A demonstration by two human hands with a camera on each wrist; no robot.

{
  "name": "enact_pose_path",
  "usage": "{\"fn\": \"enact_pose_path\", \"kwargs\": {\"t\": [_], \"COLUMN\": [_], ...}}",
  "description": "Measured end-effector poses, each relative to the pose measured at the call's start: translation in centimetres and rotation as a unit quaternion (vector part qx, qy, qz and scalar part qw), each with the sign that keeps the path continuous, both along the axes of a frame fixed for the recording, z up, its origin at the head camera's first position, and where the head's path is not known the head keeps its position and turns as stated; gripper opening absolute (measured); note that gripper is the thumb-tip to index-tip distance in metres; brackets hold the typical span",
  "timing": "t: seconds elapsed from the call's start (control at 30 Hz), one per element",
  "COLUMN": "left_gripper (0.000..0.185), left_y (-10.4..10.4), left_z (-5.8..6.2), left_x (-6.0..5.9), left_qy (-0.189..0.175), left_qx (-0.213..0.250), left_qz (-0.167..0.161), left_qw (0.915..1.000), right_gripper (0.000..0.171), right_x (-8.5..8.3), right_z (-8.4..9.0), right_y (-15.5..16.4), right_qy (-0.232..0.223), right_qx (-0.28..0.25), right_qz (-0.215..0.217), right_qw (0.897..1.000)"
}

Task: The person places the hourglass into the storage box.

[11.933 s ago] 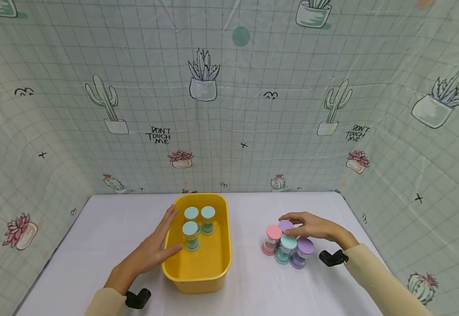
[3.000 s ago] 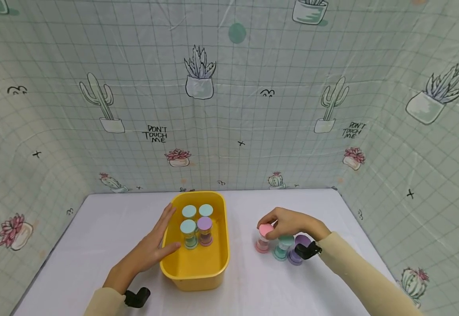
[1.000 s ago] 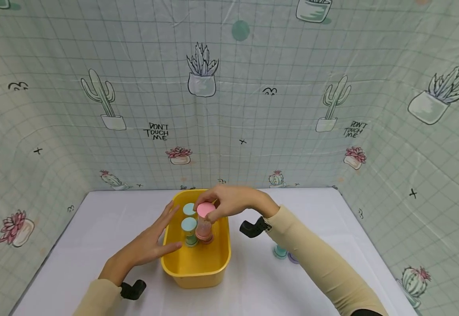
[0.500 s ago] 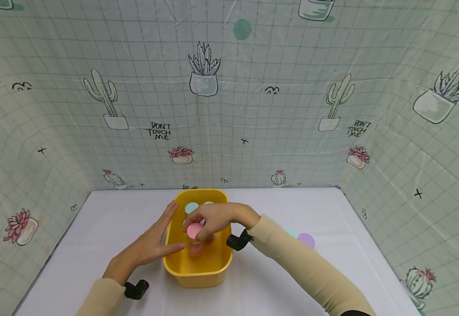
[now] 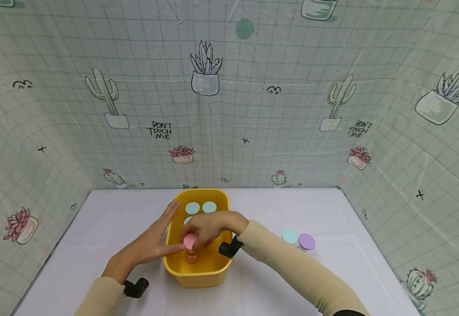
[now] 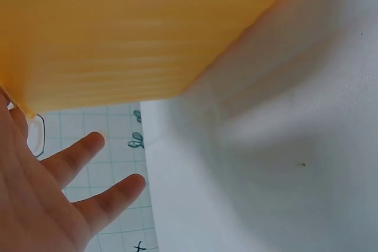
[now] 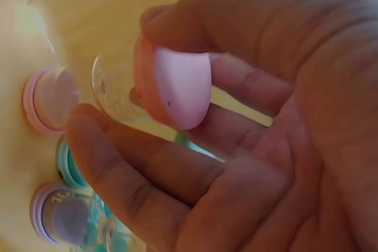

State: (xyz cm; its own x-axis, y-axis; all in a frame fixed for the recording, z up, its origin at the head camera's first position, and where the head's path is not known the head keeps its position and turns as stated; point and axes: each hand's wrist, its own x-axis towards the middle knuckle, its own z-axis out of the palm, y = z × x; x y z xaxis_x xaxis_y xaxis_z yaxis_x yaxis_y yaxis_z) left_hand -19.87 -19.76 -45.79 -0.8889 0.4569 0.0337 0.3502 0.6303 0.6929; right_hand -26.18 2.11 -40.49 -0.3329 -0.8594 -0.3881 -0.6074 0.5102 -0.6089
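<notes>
My right hand (image 5: 210, 228) pinches a pink sand timer (image 5: 190, 241) by its cap, low inside the yellow bin (image 5: 201, 281). The right wrist view shows thumb and fingers around the pink cap (image 7: 177, 84); the timer's base is on or close to the bin floor. Behind it in the bin stand teal sand timers (image 5: 192, 208). A purple sand timer (image 7: 59, 213) shows in the right wrist view but is hidden by the right hand in the head view. My left hand (image 5: 146, 248), fingers spread and fairly straight, rests along the bin's left side.
A teal sand timer (image 5: 290, 237) and a purple sand timer (image 5: 306, 241) stand on the white table (image 5: 261, 281) right of the bin, partly behind the right sleeve. A patterned cloth (image 5: 245, 109) encloses the back and sides.
A purple timer went from the table into the bin. Then my right hand took the pink timer, carried it left and lowered it into the bin's front left. The left hand stayed put.
</notes>
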Motion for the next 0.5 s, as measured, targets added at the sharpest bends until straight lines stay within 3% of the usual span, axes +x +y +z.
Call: {"fn": "enact_pose_path", "kwargs": {"t": [0.27,0.5], "left_gripper": [0.109,0.108], "left_y": [0.0,-0.1], "left_z": [-0.2,-0.2], "left_x": [-0.2,0.0], "left_qy": [0.001,0.003], "left_qx": [0.008,0.008], "left_qz": [-0.003,-0.002], "left_qw": [1.0000,1.0000], "right_gripper": [0.027,0.016], "right_x": [0.2,0.3], "right_z": [-0.2,0.2], "right_y": [-0.8,-1.2], "right_qy": [-0.024,0.022], "right_qx": [0.035,0.054], "right_qz": [-0.031,-0.055], "right_qw": [0.999,0.997]}}
